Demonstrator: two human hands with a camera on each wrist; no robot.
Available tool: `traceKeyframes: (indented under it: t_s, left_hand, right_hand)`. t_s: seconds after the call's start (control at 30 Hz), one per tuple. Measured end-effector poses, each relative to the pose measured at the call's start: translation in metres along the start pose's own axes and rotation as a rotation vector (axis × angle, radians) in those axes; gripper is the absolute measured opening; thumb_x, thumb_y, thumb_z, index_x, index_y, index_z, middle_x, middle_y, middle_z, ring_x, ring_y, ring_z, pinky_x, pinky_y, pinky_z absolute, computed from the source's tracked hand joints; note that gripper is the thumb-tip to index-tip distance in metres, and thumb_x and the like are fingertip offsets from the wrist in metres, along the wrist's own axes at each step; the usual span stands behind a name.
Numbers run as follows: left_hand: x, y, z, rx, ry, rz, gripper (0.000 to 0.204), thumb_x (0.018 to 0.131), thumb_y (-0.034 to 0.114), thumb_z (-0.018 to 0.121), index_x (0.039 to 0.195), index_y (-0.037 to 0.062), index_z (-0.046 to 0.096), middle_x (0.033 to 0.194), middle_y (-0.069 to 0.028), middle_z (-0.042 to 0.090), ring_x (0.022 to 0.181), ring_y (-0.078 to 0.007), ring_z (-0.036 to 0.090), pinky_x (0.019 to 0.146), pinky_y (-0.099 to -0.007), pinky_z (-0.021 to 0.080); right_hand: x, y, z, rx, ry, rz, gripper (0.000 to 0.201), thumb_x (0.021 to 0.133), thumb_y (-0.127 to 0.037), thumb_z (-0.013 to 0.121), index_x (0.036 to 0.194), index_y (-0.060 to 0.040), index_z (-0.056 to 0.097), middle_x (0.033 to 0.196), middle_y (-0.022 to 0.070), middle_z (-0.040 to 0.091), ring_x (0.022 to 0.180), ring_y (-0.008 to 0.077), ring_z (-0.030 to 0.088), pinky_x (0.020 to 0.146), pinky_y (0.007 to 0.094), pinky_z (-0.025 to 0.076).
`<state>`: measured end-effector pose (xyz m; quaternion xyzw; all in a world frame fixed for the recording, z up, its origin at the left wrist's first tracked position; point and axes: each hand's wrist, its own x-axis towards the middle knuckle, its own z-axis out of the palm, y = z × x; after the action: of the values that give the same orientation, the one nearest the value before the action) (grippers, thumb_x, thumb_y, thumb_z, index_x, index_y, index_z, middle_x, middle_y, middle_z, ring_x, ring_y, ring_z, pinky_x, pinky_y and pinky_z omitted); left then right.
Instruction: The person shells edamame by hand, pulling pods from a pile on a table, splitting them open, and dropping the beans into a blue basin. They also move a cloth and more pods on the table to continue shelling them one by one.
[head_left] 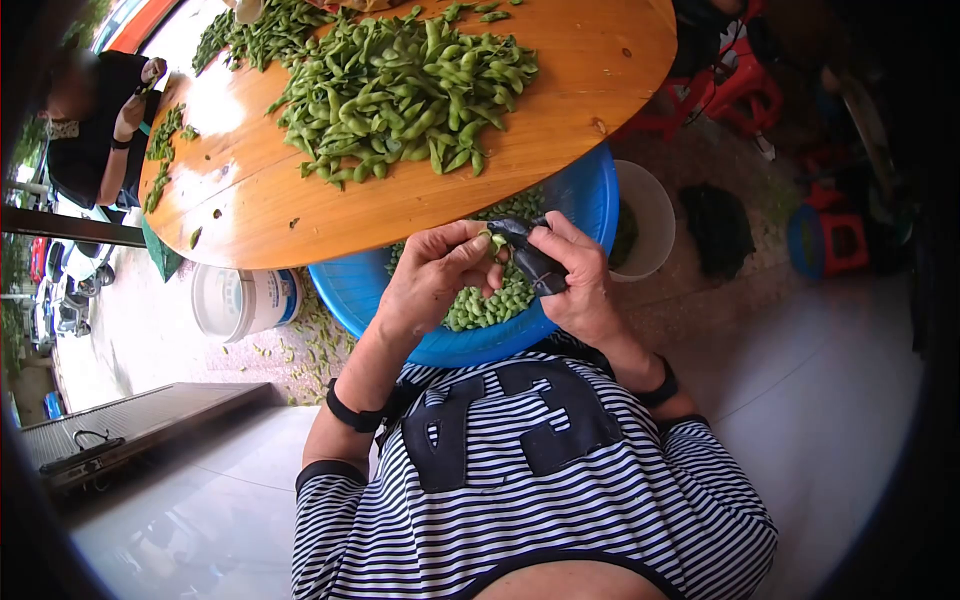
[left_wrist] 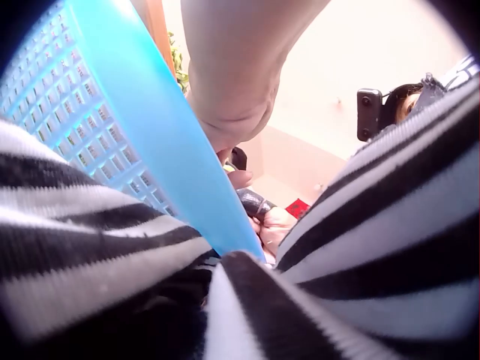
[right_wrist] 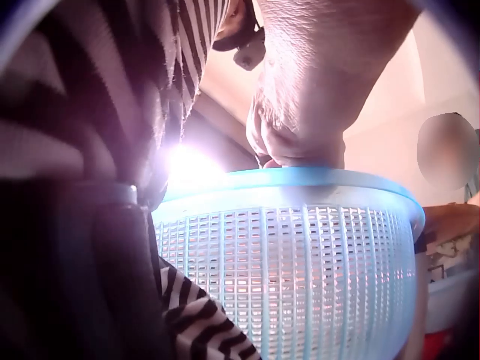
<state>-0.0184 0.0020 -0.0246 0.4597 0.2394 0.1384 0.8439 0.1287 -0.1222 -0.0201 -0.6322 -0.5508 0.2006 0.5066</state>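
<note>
Over the blue basket (head_left: 599,200), my left hand (head_left: 432,272) pinches a green soybean pod (head_left: 498,240) between thumb and fingers. My right hand (head_left: 580,272) grips a black two-part hand tool (head_left: 540,268), its front end right at the pod. What kind of tool it is, I cannot tell. Green soybeans (head_left: 488,308) lie in the basket below both hands. Seen from the left wrist, the basket's pale blue rim (left_wrist: 161,142) cuts across, and part of the black tool (left_wrist: 255,202) shows beyond it. The right wrist view has the basket's slotted wall (right_wrist: 300,262).
A large pile of soybean pods (head_left: 400,90) covers much of the wooden table (head_left: 560,110). White buckets (head_left: 240,300) flank the basket, with scraps (head_left: 300,350) on the floor. Another person (head_left: 95,130) sits at the table's far left. Red stools (head_left: 740,85) stand at the right.
</note>
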Motion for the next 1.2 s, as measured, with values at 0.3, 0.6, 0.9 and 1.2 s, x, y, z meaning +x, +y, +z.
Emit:
traceKeyframes:
  t_s: [0.3, 0.6, 0.9, 1.2]
  left_hand:
    - [0.008, -0.018, 0.001, -0.399, 0.029, 0.044, 0.023, 0.083, -0.001, 0.046, 0.1, -0.0038, 0.062, 0.077, -0.0037, 0.057, 0.063, -0.0118, 0.046, 0.058, -0.0238, 0.039]
    - [0.004, -0.013, 0.01, -0.289, 0.113, -0.078, 0.02, 0.089, 0.001, 0.052, 0.106, 0.0021, 0.064, 0.089, -0.0037, 0.063, 0.069, -0.0102, 0.052, 0.06, -0.022, 0.043]
    - [0.014, -0.018, -0.031, 1.124, -0.057, 0.362, 0.014, 0.084, 0.003, 0.061, 0.096, 0.0039, 0.068, 0.094, -0.0077, 0.067, 0.086, -0.0228, 0.064, 0.075, -0.0308, 0.051]
    - [0.041, -0.047, -0.035, 1.603, -0.355, 0.441, 0.013, 0.074, 0.007, 0.065, 0.087, 0.0095, 0.067, 0.09, -0.0082, 0.057, 0.094, -0.0277, 0.058, 0.075, -0.0384, 0.051]
  right_hand:
    - [-0.01, -0.001, 0.008, -0.229, 0.021, -0.222, 0.049, 0.057, 0.013, 0.064, 0.105, 0.002, 0.059, 0.099, 0.017, 0.043, 0.073, 0.0276, 0.06, 0.057, 0.0353, 0.048]
    - [-0.006, 0.009, 0.005, -0.161, 0.098, -0.137, 0.041, 0.061, 0.012, 0.061, 0.101, 0.0024, 0.059, 0.091, 0.0155, 0.043, 0.076, 0.0305, 0.054, 0.064, 0.0359, 0.046]
    - [0.001, 0.009, -0.055, -0.535, 0.46, -0.062, 0.027, 0.07, 0.007, 0.057, 0.096, 0.0035, 0.057, 0.087, 0.0151, 0.051, 0.077, 0.0342, 0.055, 0.068, 0.0382, 0.045]
    - [-0.017, 0.032, -0.087, -0.649, 0.407, 0.172, 0.037, 0.072, 0.01, 0.055, 0.108, 0.003, 0.057, 0.094, 0.0182, 0.058, 0.089, 0.037, 0.059, 0.077, 0.0412, 0.047]
